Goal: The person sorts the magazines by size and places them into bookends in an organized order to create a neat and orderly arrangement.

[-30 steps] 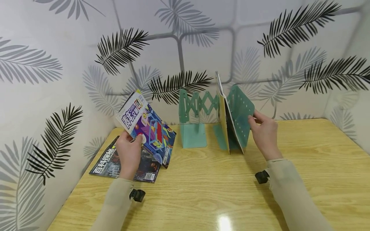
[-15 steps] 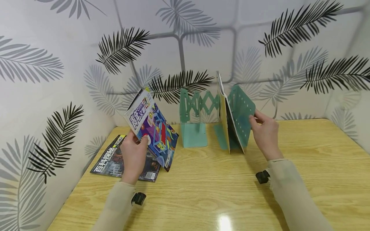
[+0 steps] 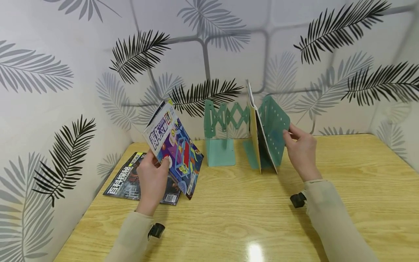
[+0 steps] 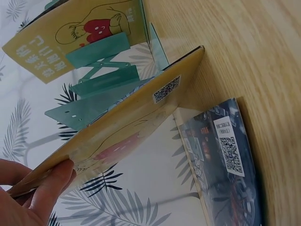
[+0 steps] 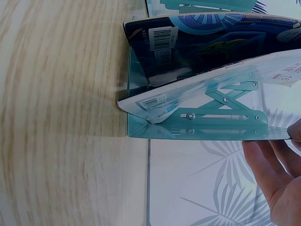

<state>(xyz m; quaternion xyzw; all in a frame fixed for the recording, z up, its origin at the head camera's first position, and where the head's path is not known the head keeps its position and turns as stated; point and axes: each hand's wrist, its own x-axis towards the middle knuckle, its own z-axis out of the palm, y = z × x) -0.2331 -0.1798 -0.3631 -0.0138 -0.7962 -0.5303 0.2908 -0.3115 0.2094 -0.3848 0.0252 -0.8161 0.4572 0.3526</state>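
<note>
My left hand (image 3: 152, 183) grips a purple-covered magazine (image 3: 180, 151) by its lower left side, thumb on the cover. It is tilted, and its yellowish back, with a QR code, shows in the left wrist view. Under and behind that hand, a dark magazine (image 3: 124, 180) lies flat on the table. With thumb and fingers, my right hand (image 3: 301, 154) pinches the outer edge of the right end plate (image 3: 276, 127) of a green expanding bookend. Thin books (image 3: 256, 127) stand inside by that plate, leaning and splayed apart at the bottom in the right wrist view.
The bookend's left plate (image 3: 220, 154) stands apart from the books, joined by a criss-cross lattice (image 3: 229, 116). Behind it rises a wall (image 3: 229, 62) with a leaf pattern. The wooden table (image 3: 229, 211) stretches in front and to the right.
My left hand has carried the purple magazine to the right, toward the bookend, baring more of the dark magazine. My right hand stays at the end plate.
</note>
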